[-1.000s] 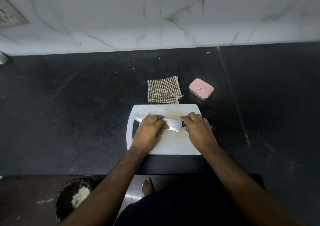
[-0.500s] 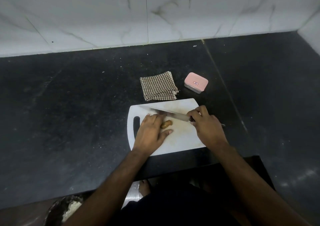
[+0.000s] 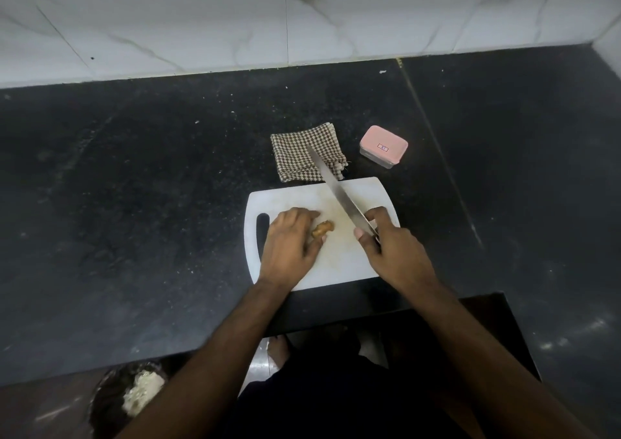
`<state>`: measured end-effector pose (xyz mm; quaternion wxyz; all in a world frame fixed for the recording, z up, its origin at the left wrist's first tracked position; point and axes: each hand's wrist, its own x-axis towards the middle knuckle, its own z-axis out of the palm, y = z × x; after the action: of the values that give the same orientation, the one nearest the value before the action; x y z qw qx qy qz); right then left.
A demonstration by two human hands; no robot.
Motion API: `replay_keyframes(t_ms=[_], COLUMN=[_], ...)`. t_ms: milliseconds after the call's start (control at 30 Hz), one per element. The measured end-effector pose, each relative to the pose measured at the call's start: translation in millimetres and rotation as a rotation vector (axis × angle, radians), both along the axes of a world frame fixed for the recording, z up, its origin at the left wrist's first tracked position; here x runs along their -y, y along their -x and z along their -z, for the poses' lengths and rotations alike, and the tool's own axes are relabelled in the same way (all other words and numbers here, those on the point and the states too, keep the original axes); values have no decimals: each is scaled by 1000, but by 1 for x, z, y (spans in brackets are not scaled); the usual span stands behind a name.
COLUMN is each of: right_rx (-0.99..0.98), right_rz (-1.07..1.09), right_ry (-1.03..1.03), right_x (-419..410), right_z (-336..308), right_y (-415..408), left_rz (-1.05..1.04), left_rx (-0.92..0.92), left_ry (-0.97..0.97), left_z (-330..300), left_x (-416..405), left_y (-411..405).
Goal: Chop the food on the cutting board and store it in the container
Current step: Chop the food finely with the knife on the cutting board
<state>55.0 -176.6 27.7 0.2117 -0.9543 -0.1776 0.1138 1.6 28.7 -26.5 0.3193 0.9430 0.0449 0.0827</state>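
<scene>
Food: a small tan piece, ginger root by the look of it (image 3: 323, 229), lies on the white cutting board (image 3: 339, 260), left of centre, with its right end bare and its left end under the fingertips of the left hand (image 3: 288, 243) — likely held so, with the end exposed, so the blade can start there.
Left hand: palm down on the board, fingers bent over the near end of the piece and the thumb tip touching its lower side; a pinning hold rather than a lift.
Knife: the chef's knife (image 3: 336, 188) points away and to the left, its tip raised over the checked cloth (image 3: 307, 153) and its heel near the board — to my eye a blade being lined up, not one cutting.
Right hand: the right hand (image 3: 391, 248) is curled tight round the handle, forefinger along the far side of the blade's base, thumb on the near side; the handle itself is hidden in the fist.
Container: the small clear box with a pink lid (image 3: 383, 146) stands shut on the black counter (image 3: 141, 186), beyond the board's far right corner and just right of the cloth — within reach for storing.
Progress: no cut pieces show on the board, so chopping looks barely begun.
</scene>
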Motion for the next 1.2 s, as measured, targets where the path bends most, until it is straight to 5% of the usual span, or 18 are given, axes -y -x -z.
replay_keyframes(t_ms=[600, 833, 1200], right_rx=[93, 138, 180], right_rz=[-196, -167, -117], right_ry=[-80, -37, 1], right_x=[-3, -8, -6], right_z=[33, 36, 37], right_y=[-16, -12, 13], left_rz=[-34, -44, -45], left_rx=[110, 154, 204], left_ry=[-138, -64, -211], left_z=[11, 16, 24], left_x=[14, 9, 14], left_y=[5, 4, 12])
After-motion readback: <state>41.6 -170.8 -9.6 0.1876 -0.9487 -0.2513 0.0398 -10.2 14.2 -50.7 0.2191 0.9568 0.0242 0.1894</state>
